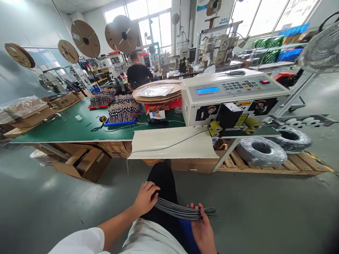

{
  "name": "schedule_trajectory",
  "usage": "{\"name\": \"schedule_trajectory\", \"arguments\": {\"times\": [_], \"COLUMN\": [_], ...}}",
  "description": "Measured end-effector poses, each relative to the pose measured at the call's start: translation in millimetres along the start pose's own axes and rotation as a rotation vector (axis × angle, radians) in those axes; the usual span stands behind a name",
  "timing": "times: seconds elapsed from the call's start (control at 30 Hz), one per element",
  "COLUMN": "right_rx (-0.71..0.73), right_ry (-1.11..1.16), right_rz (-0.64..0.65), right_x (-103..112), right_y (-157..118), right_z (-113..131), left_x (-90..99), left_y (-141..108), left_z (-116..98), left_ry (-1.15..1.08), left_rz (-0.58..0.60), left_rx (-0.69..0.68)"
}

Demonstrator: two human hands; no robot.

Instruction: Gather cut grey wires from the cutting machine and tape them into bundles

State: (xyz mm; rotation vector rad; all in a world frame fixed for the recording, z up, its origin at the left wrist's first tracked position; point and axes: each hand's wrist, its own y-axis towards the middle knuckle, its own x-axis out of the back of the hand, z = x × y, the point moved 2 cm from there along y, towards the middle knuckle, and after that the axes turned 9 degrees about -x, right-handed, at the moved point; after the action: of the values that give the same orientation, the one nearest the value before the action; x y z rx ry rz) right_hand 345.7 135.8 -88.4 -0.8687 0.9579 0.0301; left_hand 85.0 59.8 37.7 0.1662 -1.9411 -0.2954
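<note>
White shirt [148,234] nearest cam, then L hand [145,198] closed over one end of the wires [180,209], R hand [203,227] gripping them nr the other, by the knee [162,178]. This lot looks cut and bunched (R tips a bit uneven), so mostly gathered. One more wire [173,144] is apart, on the sheet [185,150], from rollers [215,127] to over the far L edge; can't tell if it's cut. Machine [233,86] on the counter [63,132], w/ filled trays [120,123] L. Coils [261,152] on pallet [293,166], so stock's left.
</note>
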Motion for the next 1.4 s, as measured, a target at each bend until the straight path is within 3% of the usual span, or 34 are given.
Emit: {"name": "schedule_trajectory", "arguments": {"times": [0.13, 0.2, 0.4, 0.57, 0.77, 1.0, 1.1, 1.2, 1.27, 1.4], "right_rx": [-0.029, -0.023, -0.012, 0.018, -0.001, -0.027, -0.022, -0.001, 0.01, 0.018], "right_ry": [-0.008, -0.033, -0.053, -0.051, -0.05, -0.031, 0.004, 0.0, -0.01, -0.033], "right_rz": [0.033, 0.039, 0.022, 0.011, 0.005, 0.064, 0.07, 0.06, 0.05, 0.061], "right_x": [-2, -4, -6, -6, -12, -10, -10, -13, -14, -15], "right_y": [-2, -3, -9, -13, -16, -11, -10, -11, -11, -10], "right_z": [-2, -3, -4, -3, -3, -4, -3, -1, -1, -2], "left_x": [15.9, 28.8, 60.9, 53.4, 47.7, 62.0, 69.9, 66.3, 54.0, 16.7], "left_y": [41, 71, 164, 191, 187, 174, 151, 116, 89, 39], "left_z": [-19, -29, -44, -37, -33, -24, -19, -21, -26, -40], "left_ry": [0.168, 0.215, 0.254, 0.24, 0.257, 0.219, 0.213, 0.24, 0.243, 0.195], "left_rz": [-0.012, -0.071, -0.202, -0.148, -0.09, -0.065, -0.141, -0.194, -0.126, 0.143], "left_rx": [-0.386, -0.465, -0.293, -0.182, -0.16, -0.198, -0.309, -0.437, -0.506, -0.526]}}
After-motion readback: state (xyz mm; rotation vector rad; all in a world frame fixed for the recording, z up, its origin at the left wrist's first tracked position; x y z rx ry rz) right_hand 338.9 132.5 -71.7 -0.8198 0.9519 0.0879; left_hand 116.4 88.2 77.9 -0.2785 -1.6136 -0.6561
